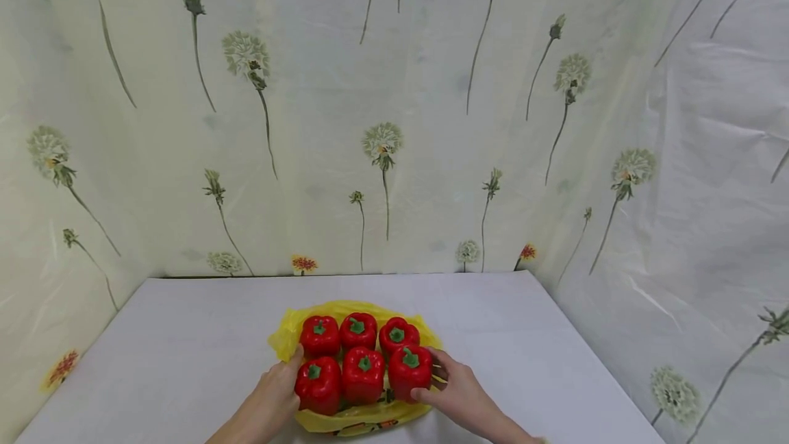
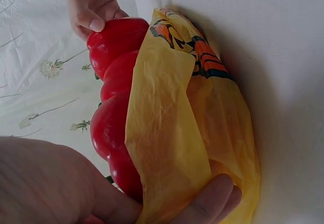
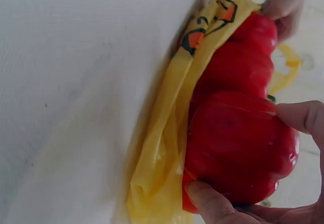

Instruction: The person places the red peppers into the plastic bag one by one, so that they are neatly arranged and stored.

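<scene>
Several red bell peppers (image 1: 319, 338) with green stems sit in two rows of three inside a spread yellow plastic bag (image 1: 317, 422). At the bag's left side, my left hand (image 1: 277, 392) pinches its edge. The left wrist view has the fingers on the outside of the yellow plastic and the thumb side against the peppers. My right hand (image 1: 462, 389) grips the front right bell pepper (image 3: 238, 143), thumb on one side and fingers on the other. That pepper stands slightly higher than its neighbours. The bag's front wall hides the lower parts of the front row in the left wrist view.
The bag lies on a white tabletop (image 1: 185, 334), near its front edge. Flower-printed curtains (image 1: 382, 88) hang behind the table and along both sides. Orange and black print (image 2: 207, 57) marks the bag's front.
</scene>
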A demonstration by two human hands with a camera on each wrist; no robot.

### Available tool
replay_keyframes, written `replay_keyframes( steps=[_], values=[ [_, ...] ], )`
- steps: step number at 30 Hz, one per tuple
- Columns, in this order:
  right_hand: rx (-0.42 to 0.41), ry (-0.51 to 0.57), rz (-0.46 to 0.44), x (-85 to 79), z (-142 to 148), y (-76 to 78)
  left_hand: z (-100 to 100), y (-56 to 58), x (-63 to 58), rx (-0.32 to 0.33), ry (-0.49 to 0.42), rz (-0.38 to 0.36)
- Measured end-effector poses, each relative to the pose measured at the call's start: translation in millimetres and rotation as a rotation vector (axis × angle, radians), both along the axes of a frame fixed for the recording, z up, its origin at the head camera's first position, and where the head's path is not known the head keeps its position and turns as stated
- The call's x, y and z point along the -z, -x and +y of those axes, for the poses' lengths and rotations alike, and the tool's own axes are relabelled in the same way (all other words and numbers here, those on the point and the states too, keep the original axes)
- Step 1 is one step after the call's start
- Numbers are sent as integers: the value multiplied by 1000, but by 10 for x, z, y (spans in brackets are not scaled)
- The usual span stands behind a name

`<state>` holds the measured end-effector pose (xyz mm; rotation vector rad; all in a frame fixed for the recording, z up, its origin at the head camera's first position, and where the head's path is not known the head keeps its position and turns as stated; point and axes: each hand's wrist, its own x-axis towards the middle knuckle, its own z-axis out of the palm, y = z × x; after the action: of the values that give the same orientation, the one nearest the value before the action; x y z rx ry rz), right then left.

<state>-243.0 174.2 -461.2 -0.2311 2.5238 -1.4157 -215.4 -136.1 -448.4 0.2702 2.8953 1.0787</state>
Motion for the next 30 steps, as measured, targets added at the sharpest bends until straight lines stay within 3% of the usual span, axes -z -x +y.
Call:
replay_keyframes(
  steps=[9, 17, 21, 30],
  values=[
    [-15, 8, -32, 82, -67, -16, 8, -6, 5, 9, 5, 29],
    [-26, 15, -23, 168, -84, 5, 7, 0, -20, -12, 24, -30],
    [-20, 6, -22, 217, -110, 21, 10, -14, -18, -13, 38, -15],
    [-18, -136, -17, 260, -147, 47, 29, -4, -19, -34, 79, -41]
  ],
)
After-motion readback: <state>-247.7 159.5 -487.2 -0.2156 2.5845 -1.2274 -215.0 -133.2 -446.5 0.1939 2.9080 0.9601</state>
